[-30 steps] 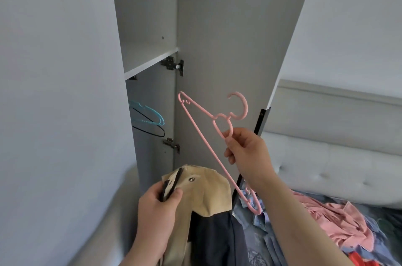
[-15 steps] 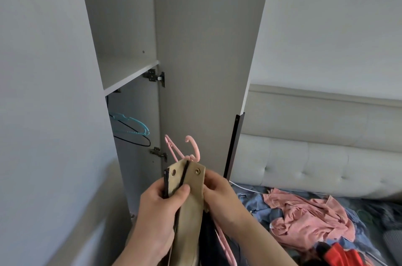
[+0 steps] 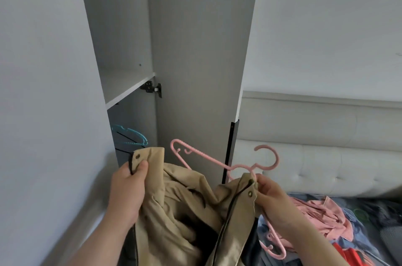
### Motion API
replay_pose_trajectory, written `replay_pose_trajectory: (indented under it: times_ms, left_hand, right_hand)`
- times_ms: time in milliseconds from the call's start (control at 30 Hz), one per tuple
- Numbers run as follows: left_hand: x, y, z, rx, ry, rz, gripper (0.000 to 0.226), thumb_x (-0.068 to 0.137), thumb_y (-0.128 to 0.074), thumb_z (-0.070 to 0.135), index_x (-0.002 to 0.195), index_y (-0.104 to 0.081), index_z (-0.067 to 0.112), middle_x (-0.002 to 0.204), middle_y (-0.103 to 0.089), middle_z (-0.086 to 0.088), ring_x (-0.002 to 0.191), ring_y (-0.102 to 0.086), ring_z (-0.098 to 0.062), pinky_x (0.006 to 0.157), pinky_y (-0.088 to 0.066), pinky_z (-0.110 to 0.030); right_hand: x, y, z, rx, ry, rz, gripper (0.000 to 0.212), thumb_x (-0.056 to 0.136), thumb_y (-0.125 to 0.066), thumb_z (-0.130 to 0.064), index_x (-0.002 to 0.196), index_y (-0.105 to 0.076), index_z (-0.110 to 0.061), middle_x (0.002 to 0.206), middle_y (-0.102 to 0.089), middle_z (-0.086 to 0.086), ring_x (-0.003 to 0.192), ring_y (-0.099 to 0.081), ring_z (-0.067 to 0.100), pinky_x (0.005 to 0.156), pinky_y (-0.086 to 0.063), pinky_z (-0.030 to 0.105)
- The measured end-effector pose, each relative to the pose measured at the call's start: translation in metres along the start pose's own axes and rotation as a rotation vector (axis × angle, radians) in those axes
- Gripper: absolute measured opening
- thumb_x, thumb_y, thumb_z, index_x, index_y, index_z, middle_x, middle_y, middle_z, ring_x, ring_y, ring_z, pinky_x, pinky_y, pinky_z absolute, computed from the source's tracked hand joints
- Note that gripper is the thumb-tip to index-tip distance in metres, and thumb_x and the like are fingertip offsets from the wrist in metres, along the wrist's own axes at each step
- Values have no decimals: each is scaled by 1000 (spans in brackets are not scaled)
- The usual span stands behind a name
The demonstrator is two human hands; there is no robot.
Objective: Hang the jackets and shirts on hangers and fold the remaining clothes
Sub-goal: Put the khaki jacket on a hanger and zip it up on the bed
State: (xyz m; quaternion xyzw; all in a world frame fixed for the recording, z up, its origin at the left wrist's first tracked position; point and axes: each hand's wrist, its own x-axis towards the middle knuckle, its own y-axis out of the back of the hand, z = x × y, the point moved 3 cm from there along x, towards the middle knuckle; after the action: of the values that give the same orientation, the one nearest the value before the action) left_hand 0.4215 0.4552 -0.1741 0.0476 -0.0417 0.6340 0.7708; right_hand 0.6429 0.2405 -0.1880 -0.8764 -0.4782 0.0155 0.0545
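A beige jacket [image 3: 180, 218] with a dark zip and snap buttons is spread open between my hands in front of the wardrobe. My left hand [image 3: 127, 189] grips its left front edge near a snap. My right hand [image 3: 270, 195] pinches the right front edge together with the neck of a pink plastic hanger [image 3: 230, 164]. The hanger's hook points up to the right; one arm rises to the left above the jacket, the other runs down behind my right wrist.
The grey wardrobe [image 3: 195, 48] stands open, with a shelf [image 3: 130, 89] and a teal hanger [image 3: 130, 135] hanging below it. To the right is a bed with a padded headboard [image 3: 315, 168] and a pile of pink, blue and red clothes [image 3: 322, 215].
My hands have moved apart, spreading the jacket's two front edges open. The pink hanger has come up from behind the folded jacket and now shows above it.
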Motion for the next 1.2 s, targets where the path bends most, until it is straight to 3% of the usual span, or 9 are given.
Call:
replay_pose_trajectory:
  times_ms: [133,233,333,433,600,733,900,1067,1200]
  left_hand:
    - [22,4,6,285,-120,26,19,98,-49,28,83,-57,21,78,-59,8,79,-57,-22,67,-40,-33]
    - [29,-9,14,336,-147,-36,13,99,-46,30,94,-56,23,81,-56,11,84,-55,-20,74,-42,-33]
    - [32,-20,23,340,-84,-195,16,88,-62,40,84,-60,25,80,-65,9,82,-62,-14,62,-43,-26]
    - [34,-28,25,346,33,-385,27,69,-84,33,89,-70,22,81,-74,5,80,-68,-16,72,-52,-32]
    - [36,-43,44,50,132,-277,13,82,-76,22,87,-72,11,80,-74,-7,82,-69,-27,65,-50,-31]
    - [35,-58,69,-76,157,-308,13,85,-72,14,90,-71,3,81,-75,-12,79,-71,-28,69,-52,-32]
    - [28,-62,105,-218,129,-355,6,87,-68,12,85,-72,8,83,-74,-13,80,-71,-29,70,-54,-35]
    - [0,-75,112,-367,307,-473,15,89,-63,18,85,-76,11,94,-75,-12,84,-73,-27,76,-54,-39]
    - [-41,-98,108,-319,394,-739,27,82,-63,26,97,-77,8,105,-73,-14,97,-71,-29,89,-51,-45]
  right_hand:
    - [-11,31,-21,34,26,58,38,76,-68,-11,103,-55,12,91,-57,29,77,-48,33,60,-41,33]
    - [-19,50,-41,38,77,11,36,74,-66,-6,105,-58,12,98,-58,38,88,-54,40,74,-46,43]
    - [-26,61,-62,69,131,25,25,73,-59,-1,96,-67,6,93,-65,32,81,-64,36,66,-57,38]
    - [-32,73,-77,99,149,22,21,71,-58,-5,83,-75,-7,85,-70,23,74,-70,31,62,-59,36]
    - [-35,70,-102,-122,70,-221,27,65,-87,-25,84,-76,-9,91,-73,19,84,-72,27,69,-58,33]
    - [-27,65,-112,-478,-18,-299,8,87,-68,-6,92,-72,-11,99,-73,18,93,-70,25,81,-56,34]
    - [-17,55,-109,-883,-66,-203,16,92,-59,-15,90,-68,-28,87,-73,-2,80,-68,11,77,-52,26]
    - [-14,45,-105,-912,44,-7,26,92,-55,-16,81,-62,-39,76,-68,-12,66,-60,0,63,-45,14]
    - [-10,35,-103,-842,112,51,28,92,-55,-14,80,-62,-38,78,-69,-10,65,-60,1,57,-43,10]
